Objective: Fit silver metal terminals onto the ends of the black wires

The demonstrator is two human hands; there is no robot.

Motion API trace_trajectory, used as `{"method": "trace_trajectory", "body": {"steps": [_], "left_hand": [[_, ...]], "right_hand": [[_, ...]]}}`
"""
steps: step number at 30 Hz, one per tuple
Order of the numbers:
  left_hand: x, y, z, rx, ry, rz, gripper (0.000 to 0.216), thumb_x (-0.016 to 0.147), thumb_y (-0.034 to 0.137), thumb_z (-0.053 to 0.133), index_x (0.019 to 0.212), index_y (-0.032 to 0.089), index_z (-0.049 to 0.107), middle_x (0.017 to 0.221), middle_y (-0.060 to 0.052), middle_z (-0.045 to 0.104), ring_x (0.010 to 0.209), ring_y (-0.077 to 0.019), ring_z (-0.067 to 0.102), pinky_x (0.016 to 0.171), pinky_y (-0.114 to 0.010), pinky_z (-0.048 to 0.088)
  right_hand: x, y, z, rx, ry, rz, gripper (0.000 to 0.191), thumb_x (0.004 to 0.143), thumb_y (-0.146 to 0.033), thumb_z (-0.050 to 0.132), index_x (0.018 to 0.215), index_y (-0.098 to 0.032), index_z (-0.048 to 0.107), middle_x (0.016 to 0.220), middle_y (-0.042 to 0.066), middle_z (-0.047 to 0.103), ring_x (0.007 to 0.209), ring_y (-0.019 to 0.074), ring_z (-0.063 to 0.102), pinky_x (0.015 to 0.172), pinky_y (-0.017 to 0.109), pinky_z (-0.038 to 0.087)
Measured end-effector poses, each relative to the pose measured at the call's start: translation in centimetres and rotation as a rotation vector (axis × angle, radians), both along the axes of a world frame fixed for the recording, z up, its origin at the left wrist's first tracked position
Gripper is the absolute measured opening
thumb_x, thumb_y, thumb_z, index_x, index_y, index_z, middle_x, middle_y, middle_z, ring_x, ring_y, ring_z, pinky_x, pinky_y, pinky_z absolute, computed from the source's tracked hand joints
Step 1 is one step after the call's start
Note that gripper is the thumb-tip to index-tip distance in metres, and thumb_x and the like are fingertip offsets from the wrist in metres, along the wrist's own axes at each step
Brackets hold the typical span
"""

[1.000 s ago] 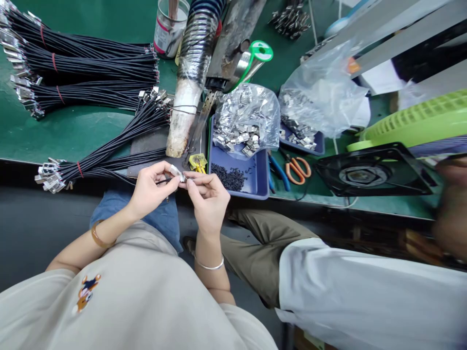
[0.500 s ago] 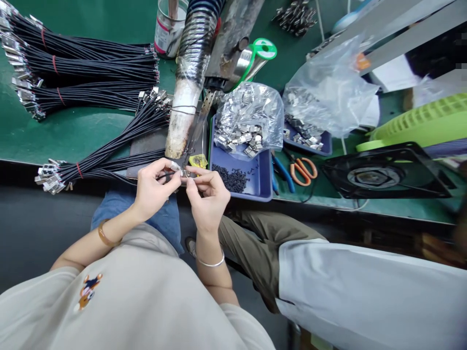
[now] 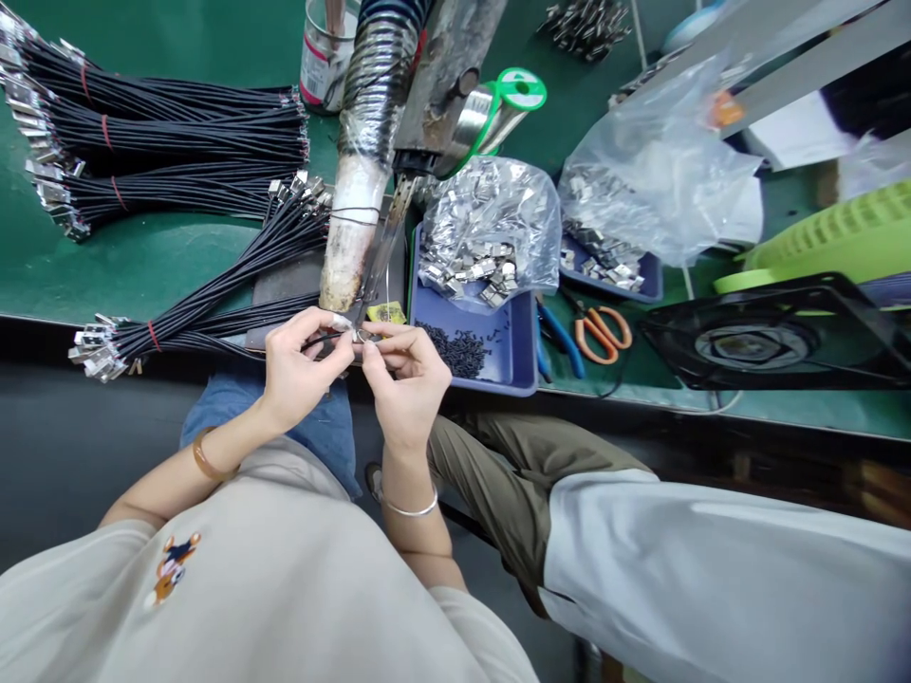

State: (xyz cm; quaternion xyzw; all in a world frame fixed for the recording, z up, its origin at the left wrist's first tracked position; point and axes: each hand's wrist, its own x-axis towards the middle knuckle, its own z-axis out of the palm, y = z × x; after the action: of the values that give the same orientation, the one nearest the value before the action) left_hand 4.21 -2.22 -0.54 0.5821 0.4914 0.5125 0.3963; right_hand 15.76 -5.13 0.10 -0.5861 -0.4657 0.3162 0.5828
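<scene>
At the bench edge my left hand pinches the end of a black cable. Facing it, fingertips nearly touching, my right hand is closed on a small metal piece, probably a connector; the fingers cover most of it. Just above them are the tip of a white-wrapped duct and the thin metal rods of a soldering fixture. A yellow sponge-like piece lies behind my right fingers. To the left, a bundle of black cables with metal connectors reaches over the bench edge.
A blue tray holds small black tubes and a bag of metal connectors. Right of it are blue-handled pliers, orange scissors and a black fan. A solder spool stands behind. Another person sits at right.
The view has shifted slightly, so the things at right appear a little farther right. Both hands keep almost the same pose, fingertips together at the cable end.
</scene>
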Motion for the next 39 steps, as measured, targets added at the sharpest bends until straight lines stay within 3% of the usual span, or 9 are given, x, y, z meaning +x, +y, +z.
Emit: {"method": "trace_trajectory", "body": {"steps": [13,31,39], "left_hand": [[0.07,-0.27,-0.27,-0.079,-0.012,-0.026,0.002,0.080,0.018,0.065,0.079,0.017,0.063,0.078,0.001,0.067,0.066,-0.0082,0.062,0.056,-0.015,0.046],[0.04,-0.15,0.00,-0.020,-0.032,0.002,0.004,0.078,0.014,0.065,0.081,0.017,0.065,0.078,0.001,0.067,0.065,-0.0078,0.060,0.054,-0.014,0.044],[-0.08,-0.35,-0.22,-0.007,0.016,-0.023,0.002,0.079,0.015,0.063,0.079,0.016,0.064,0.078,0.001,0.067,0.065,-0.0074,0.060,0.055,-0.014,0.045]], "right_hand": [[0.26,-0.26,-0.55,-0.018,0.000,0.030,0.016,0.082,-0.027,0.066,0.073,-0.022,0.054,0.095,0.005,0.077,0.071,0.0148,0.075,0.067,0.027,0.064],[-0.25,0.05,-0.13,0.036,0.030,-0.022,0.014,0.081,-0.023,0.070,0.071,-0.020,0.060,0.092,0.004,0.077,0.069,0.0127,0.074,0.065,0.023,0.063],[0.02,-0.43,-0.94,0.038,0.072,0.002,0.015,0.083,-0.024,0.069,0.073,-0.020,0.058,0.094,0.004,0.077,0.071,0.0136,0.076,0.067,0.023,0.064]]}}
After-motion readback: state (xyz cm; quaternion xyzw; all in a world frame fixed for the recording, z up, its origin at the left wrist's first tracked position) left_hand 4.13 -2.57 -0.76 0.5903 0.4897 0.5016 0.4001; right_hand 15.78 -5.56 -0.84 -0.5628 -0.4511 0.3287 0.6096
